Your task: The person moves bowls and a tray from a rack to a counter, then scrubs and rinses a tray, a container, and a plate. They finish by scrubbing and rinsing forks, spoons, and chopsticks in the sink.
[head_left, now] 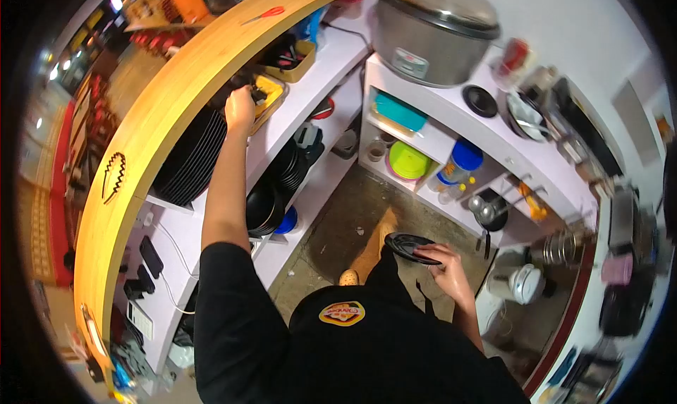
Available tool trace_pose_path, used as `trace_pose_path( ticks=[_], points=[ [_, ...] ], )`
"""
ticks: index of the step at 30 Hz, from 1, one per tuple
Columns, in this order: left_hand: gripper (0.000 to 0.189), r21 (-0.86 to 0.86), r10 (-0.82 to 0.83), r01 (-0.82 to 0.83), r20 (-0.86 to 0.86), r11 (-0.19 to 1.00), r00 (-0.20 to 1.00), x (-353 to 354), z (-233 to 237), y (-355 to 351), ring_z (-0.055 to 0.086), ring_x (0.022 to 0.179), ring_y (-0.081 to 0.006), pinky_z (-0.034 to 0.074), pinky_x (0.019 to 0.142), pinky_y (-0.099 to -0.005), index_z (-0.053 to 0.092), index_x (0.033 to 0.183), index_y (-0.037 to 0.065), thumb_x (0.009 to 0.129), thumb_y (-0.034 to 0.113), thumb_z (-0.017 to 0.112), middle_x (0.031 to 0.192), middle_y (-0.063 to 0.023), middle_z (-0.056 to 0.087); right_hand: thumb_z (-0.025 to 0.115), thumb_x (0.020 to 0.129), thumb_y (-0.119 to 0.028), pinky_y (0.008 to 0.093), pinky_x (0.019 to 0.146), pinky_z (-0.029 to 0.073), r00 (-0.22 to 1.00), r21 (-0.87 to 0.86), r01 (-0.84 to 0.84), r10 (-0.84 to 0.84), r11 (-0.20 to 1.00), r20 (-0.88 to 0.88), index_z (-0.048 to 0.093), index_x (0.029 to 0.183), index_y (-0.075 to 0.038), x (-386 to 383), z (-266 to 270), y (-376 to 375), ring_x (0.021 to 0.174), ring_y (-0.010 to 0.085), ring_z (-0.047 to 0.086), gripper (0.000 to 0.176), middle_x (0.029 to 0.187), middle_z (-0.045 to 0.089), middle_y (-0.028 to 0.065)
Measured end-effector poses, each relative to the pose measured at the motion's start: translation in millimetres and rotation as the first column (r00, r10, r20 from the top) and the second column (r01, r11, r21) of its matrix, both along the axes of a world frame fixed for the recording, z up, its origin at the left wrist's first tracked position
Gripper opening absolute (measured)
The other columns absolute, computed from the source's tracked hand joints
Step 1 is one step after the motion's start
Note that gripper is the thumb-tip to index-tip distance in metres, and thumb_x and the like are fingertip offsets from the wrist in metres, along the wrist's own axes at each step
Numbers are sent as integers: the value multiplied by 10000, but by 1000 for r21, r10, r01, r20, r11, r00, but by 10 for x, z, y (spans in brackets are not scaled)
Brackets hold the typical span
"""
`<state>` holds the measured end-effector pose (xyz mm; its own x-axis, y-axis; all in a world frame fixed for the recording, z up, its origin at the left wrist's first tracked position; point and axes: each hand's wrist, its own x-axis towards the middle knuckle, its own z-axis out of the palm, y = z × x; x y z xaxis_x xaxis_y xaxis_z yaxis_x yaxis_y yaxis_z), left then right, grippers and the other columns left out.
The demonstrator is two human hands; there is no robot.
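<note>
My left hand (240,108) reaches in under the curved wooden counter, beside a yellow-lined tray (268,97) on the white shelf. Its fingers are curled and largely hidden, and what they may hold cannot be made out. Just below it stands a row of black plates (189,161) packed on edge. My right hand (446,266) grips a round black plate (411,248) by its edge, low in front of my body, with the thumb over the rim.
The wooden counter (151,62) curves along the left, with red scissors (271,12) on it. A large cooker (434,34) stands on the back shelf. Lower shelves hold black bowls (261,206), a green lid (407,160) and ladles. White bins stand at the right.
</note>
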<state>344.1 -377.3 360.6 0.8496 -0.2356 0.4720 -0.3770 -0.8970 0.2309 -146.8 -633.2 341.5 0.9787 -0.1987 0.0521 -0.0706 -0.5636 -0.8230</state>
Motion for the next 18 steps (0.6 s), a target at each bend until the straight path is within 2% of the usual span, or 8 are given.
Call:
trace_pose_path(
  ticks=[6,7,9,10,13,14,16,18],
  points=[
    [281,160,400,-369,-270,916,876,524,-168,4,584,945,-322,472,812,-410,607,1044,86,890,185,394,999,-177,605,523,589,127,366,893,403,916,-34,-395,390,918,-91,637,1022,-112,1346,-171,-877,1007,287,502,507,1047,595,86],
    [276,105,376,-362,-198,926,905,422,-169,-16,587,918,-340,473,812,-402,592,1063,80,896,171,393,1004,-173,606,530,602,126,360,907,394,886,-4,-453,450,891,-111,635,1030,-125,1557,-159,-997,1023,280,491,506,1056,588,79],
    [243,-66,229,-219,284,974,931,90,-166,-184,575,882,-346,475,777,-406,582,1033,67,854,106,423,928,-176,604,531,604,128,359,909,391,829,-1,-549,544,836,-129,636,1028,-126,1941,-222,-1233,1026,277,487,505,1055,588,79],
    [200,-93,198,-178,305,980,932,-125,-98,-358,545,804,-332,463,714,-412,568,938,38,760,17,478,817,-161,563,532,605,129,359,910,390,800,4,-590,585,807,-133,636,1027,-126,2120,-282,-1325,1028,275,485,504,1055,588,78],
    [222,-144,-43,51,57,988,997,-605,-682,-1016,522,732,-282,441,672,-403,550,870,39,654,-7,557,718,-132,517,545,606,118,358,902,394,757,33,-637,633,770,-161,636,1022,-124,2580,-462,-1505,1011,281,484,490,1041,589,71],
    [217,-174,-146,115,-180,978,973,-673,-988,-1183,528,787,-295,446,700,-405,556,876,40,660,19,559,783,-135,522,549,605,115,358,900,395,743,29,-651,645,759,-177,636,1023,-125,2733,-514,-1552,1008,284,483,489,1037,589,69],
    [307,-110,-110,73,-386,991,916,-563,-1684,-1467,535,891,-305,462,751,-393,549,994,51,688,56,553,909,-140,540,554,600,111,363,898,400,712,6,-688,676,726,-189,634,1026,-132,2965,-664,-1611,1007,293,480,497,1043,585,64],
    [396,54,107,-93,-513,994,852,-211,-2288,-1527,523,945,-351,457,799,-421,502,1070,36,691,115,586,1007,-156,528,554,595,111,368,896,405,707,-14,-693,677,720,-204,631,1031,-140,3133,-864,-1664,1009,299,477,508,1053,580,60]
  ],
)
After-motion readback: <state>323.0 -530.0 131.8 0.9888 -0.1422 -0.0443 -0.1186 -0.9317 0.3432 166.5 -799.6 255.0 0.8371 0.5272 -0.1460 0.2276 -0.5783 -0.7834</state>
